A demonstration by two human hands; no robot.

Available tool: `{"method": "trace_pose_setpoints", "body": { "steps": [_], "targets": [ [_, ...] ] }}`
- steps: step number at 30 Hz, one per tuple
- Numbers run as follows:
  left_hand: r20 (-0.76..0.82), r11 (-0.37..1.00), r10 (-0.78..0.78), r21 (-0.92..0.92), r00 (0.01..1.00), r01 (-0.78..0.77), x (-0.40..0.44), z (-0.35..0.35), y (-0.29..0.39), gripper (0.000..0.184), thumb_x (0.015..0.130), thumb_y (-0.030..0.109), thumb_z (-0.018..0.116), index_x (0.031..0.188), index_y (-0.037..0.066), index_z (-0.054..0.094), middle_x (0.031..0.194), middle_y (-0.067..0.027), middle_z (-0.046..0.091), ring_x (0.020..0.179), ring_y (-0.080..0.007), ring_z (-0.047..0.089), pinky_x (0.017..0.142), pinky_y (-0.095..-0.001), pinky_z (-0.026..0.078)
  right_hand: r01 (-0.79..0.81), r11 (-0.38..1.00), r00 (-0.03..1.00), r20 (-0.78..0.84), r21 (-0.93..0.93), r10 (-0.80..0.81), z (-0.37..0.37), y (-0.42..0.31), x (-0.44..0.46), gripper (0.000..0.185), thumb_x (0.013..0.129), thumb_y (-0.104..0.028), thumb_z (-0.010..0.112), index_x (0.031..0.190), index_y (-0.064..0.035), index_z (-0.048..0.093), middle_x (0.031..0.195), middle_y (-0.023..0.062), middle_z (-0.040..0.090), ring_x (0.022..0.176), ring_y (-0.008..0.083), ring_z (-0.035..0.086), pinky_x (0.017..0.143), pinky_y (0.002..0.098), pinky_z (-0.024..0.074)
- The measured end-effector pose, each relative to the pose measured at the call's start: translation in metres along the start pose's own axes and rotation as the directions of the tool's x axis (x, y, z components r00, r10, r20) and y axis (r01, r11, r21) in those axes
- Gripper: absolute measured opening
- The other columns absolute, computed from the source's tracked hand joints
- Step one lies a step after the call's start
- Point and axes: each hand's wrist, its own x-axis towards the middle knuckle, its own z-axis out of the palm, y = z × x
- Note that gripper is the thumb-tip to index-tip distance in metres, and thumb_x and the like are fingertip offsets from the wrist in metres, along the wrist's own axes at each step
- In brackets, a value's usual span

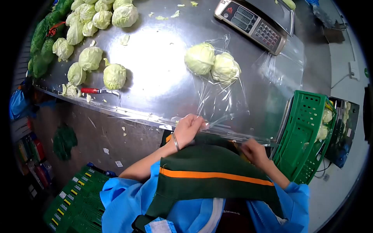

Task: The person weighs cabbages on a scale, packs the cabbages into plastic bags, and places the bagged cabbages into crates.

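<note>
Two pale green cabbages (pixel 226 68) lie side by side in a clear plastic bag (pixel 223 101) on the metal table. The bag's loose end stretches toward the table's front edge. There my left hand (pixel 189 130), with a metal bangle at the wrist, is closed in a pinch on the gathered plastic. My right hand (pixel 255 152) is by the table edge, in front of the dark green apron (pixel 217 179) and apart from the cabbages. Its fingers look curled and are slightly blurred. Whatever they may hold cannot be made out.
Loose cabbages (pixel 90 58) are heaped at the back left, beside green net sacks (pixel 46 42). A red-handled knife (pixel 97 91) lies near the front edge. A digital scale (pixel 250 25) stands at the back right, with plastic bags (pixel 281 68) beside it. Right of the table is a green crate (pixel 301 136).
</note>
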Motion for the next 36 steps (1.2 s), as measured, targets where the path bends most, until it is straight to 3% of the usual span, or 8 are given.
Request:
{"method": "trace_pose_setpoints", "body": {
  "steps": [3,12,15,18,22,24,34,36],
  "targets": [
    [-0.042,1.000,-0.025,-0.014,0.999,0.024,0.001,0.006,0.009,0.032,0.091,0.028,0.051,0.086,-0.003,0.059,0.074,-0.0073,0.066,0.065,-0.0098,0.058,0.060,-0.0250,0.046,0.486,0.874,0.800,-0.390,-0.025,-0.456,0.002,-0.067,0.084,0.023,0.073,-0.009,0.070,0.095,-0.0100,0.062,0.089,0.0061,0.061,0.082,0.0239,0.060,0.070,0.0355,0.0479],
    [-0.148,0.988,0.080,0.142,0.986,-0.059,-0.002,-0.003,-0.007,0.032,0.093,0.027,0.048,0.086,-0.003,0.057,0.075,-0.0101,0.065,0.067,-0.0134,0.061,0.062,-0.0281,0.047,0.553,0.832,0.828,-0.085,-0.047,-0.555,0.004,-0.086,0.121,0.009,0.080,-0.011,0.059,0.086,-0.0089,0.053,0.083,0.0087,0.049,0.072,0.0283,0.053,0.061,0.0387,0.0426],
    [-0.105,0.996,0.011,0.088,0.994,-0.002,-0.004,0.000,0.005,0.031,0.092,0.026,0.049,0.087,-0.004,0.056,0.074,-0.0089,0.066,0.066,-0.0117,0.061,0.061,-0.0261,0.047,0.351,0.931,0.936,0.019,-0.099,-0.351,0.007,-0.010,0.049,0.010,0.080,-0.015,0.058,0.087,-0.0094,0.053,0.086,0.0091,0.049,0.071,0.0305,0.055,0.060,0.0405,0.0449],
    [0.039,0.999,-0.029,0.023,0.999,0.028,0.005,0.002,-0.005,0.031,0.092,0.025,0.051,0.088,-0.005,0.056,0.073,-0.0083,0.065,0.064,-0.0112,0.061,0.059,-0.0248,0.048,-0.092,0.913,0.901,0.358,-0.398,0.247,0.013,0.073,-0.057,0.015,0.080,-0.014,0.056,0.095,-0.0138,0.059,0.094,0.0095,0.059,0.075,0.0318,0.060,0.062,0.0394,0.0496],
    [0.074,0.995,-0.065,0.076,0.995,0.059,0.006,0.006,0.010,0.032,0.090,0.027,0.054,0.084,-0.005,0.056,0.071,-0.0085,0.065,0.061,-0.0112,0.061,0.057,-0.0248,0.048,-0.088,0.995,0.995,0.043,-0.049,0.090,-0.009,0.003,-0.016,0.020,0.081,-0.016,0.058,0.100,-0.0113,0.062,0.089,0.0093,0.064,0.080,0.0283,0.062,0.066,0.0409,0.0489],
    [0.049,0.991,-0.023,0.132,0.999,0.017,0.006,0.011,0.017,0.033,0.089,0.027,0.054,0.081,-0.005,0.056,0.070,-0.0088,0.064,0.062,-0.0115,0.061,0.057,-0.0250,0.048,0.386,0.922,0.870,-0.349,0.043,-0.348,-0.016,-0.048,0.052,0.017,0.082,-0.015,0.060,0.097,-0.0098,0.061,0.090,0.0050,0.063,0.082,0.0236,0.061,0.071,0.0381,0.0464],
    [-0.054,0.981,-0.112,-0.167,0.992,0.102,-0.006,0.002,0.011,0.021,0.094,0.020,0.050,0.085,0.001,0.054,0.078,-0.0049,0.061,0.061,-0.0066,0.049,0.057,-0.0212,0.042,0.618,0.773,0.783,0.020,-0.142,-0.622,-0.002,-0.068,0.116,0.008,0.081,-0.015,0.058,0.086,-0.0088,0.056,0.084,0.0063,0.052,0.076,0.0237,0.053,0.067,0.0333,0.0395],
    [0.002,0.993,-0.112,0.030,0.994,0.112,-0.009,-0.002,0.018,0.021,0.094,0.020,0.048,0.089,0.000,0.053,0.087,-0.0109,0.065,0.069,-0.0102,0.058,0.063,-0.0218,0.047,0.539,0.832,0.840,0.012,-0.127,-0.542,-0.008,-0.040,0.077,0.006,0.081,-0.014,0.056,0.084,-0.0087,0.055,0.084,0.0089,0.052,0.077,0.0257,0.053,0.064,0.0358,0.0404]
  ]
}}
